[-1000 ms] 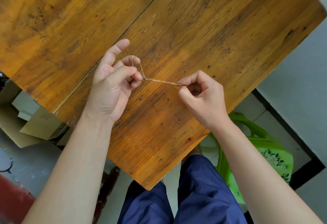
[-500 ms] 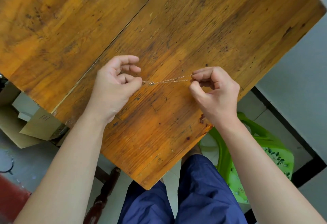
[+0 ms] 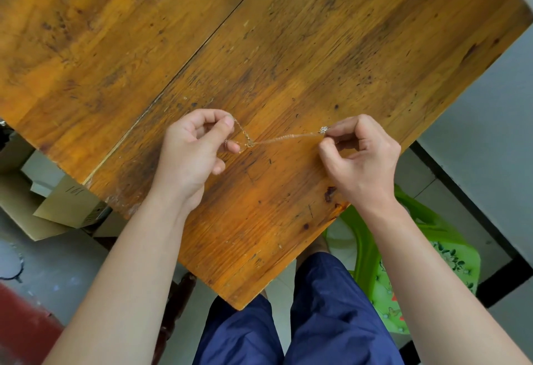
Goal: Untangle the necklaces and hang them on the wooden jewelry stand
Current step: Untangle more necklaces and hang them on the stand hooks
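Inventory, places given relative to the wooden table point(image 3: 288, 47):

- Table: one.
- Hands: two, both over its near part, the left hand point(image 3: 190, 151) and the right hand point(image 3: 360, 159).
- Fine chains point(image 3: 282, 139): strung between the hands; the count of separate strands cannot be told.
- Green plastic stool point(image 3: 418, 263): one, off its near right edge.
- Cardboard boxes point(image 3: 52, 208): at least two, below its left edge.

We see an orange-brown table point(image 3: 317, 47) w/ dark streaks, a thin gold chain point(image 3: 284, 140), navy shorts point(image 3: 331, 321) — plus a lime-green stool point(image 3: 418, 263) w/ leaf print.
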`<state>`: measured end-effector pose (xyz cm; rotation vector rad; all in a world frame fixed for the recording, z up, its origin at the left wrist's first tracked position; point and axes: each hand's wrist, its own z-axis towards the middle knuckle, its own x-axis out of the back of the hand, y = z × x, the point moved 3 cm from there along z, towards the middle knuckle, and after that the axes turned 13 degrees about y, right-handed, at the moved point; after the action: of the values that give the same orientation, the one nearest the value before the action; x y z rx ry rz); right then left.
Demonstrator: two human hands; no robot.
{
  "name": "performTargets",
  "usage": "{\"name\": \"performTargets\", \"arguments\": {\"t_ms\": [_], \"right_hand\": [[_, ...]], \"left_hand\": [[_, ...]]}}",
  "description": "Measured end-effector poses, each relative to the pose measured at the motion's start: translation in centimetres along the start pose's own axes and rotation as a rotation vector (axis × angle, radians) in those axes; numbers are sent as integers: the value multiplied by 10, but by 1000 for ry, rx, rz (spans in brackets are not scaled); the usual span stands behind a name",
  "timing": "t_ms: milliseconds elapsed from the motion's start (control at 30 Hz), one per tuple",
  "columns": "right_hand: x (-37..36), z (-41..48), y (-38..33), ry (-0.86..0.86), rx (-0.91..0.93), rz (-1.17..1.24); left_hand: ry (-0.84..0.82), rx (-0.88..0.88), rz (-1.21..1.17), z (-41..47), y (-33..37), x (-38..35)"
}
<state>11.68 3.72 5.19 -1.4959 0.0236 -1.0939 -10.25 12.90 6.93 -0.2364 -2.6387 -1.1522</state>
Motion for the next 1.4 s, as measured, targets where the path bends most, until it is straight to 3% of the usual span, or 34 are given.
{"name": "performTargets", "arguments": {"t_ms": [100,233,267,367,433,500,600,733,933,1167,1300,1400], "right_hand": [[2,3,3,-8,-54,8],[-2,2,7,-81,-211,11],[-4,2,7,-122,-370,122],[-14,0,1,-176,-989,790],[-16,-2,-6,-129,-1175,1043],[-19,-3,-9,-118,-1201,1083],[-23,-6,-4,-148,-1117,895],[-19,-5,2,-284,-781,476],[-16,-4,3,-538,-746,444],[-42,-15,-20,-562,-44,29],[-72,-29,-42,-695,145,-60],[-85,-31,-54,-714,169,6]], "left_hand": [[-74,124,-131,0,1,1],[-108,126,-171,0,-1,-1],[-109,122,-187,0,-1,-1],[-125,148,-304,2,-3,-5],[-108,189,-379,2,-7,-7],[-56,220,-443,3,-10,-8],[-5,219,-524,4,-9,-8],[20,147,-482,5,-4,-6],[3,70,-342,10,3,2],[-152,51,-327,-1,11,-1],[-190,31,-351,-3,16,1],[-227,6,-358,-5,22,4]]}}
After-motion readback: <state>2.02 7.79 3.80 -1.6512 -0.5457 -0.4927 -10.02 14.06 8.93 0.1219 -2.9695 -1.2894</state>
